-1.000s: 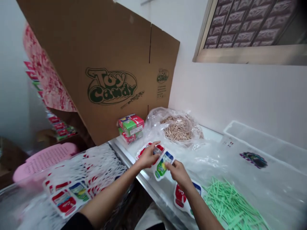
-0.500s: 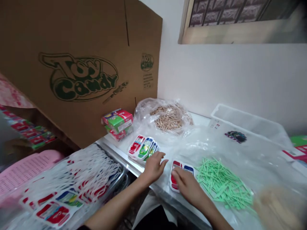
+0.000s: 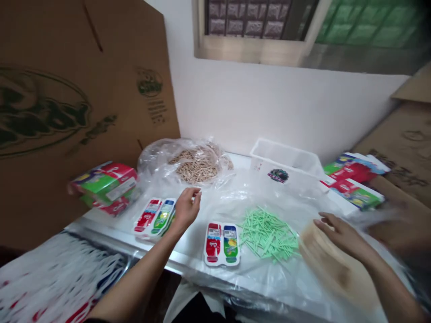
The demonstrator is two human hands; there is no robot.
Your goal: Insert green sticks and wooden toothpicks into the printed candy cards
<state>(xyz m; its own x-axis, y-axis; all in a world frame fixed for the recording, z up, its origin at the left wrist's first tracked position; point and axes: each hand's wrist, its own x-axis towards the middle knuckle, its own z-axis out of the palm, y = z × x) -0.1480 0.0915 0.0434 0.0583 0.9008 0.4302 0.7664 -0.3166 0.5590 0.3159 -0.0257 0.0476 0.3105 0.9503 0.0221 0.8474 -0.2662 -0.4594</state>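
My left hand (image 3: 187, 207) hangs above the table, fingers loosely bent and thumb a little apart, with nothing visible in it. Beneath and left of it lies a small stack of white blister packs (image 3: 155, 217) with red and green bottle-shaped labels. Another blister pack (image 3: 222, 244), red and blue, rests flat near the front edge, apart from both hands. To its right spreads a pile of thin pale green sticks (image 3: 267, 233). My right hand (image 3: 340, 233) is open with fingers stretched out, over a blurred beige object (image 3: 328, 260) whose kind I cannot make out.
A clear plastic bag (image 3: 151, 157) of thin brown sticks (image 3: 197, 168) lies at the back. Printed boxes (image 3: 107, 184) stand at left, and a translucent bin (image 3: 289, 172) stands by the wall. More printed cartons (image 3: 353, 179) are at right. A large cardboard box (image 3: 128, 54) rises at left.
My right hand has left the red-and-blue blister pack and moved right to the beige object. My left hand is raised farther over the table. The view has turned right.
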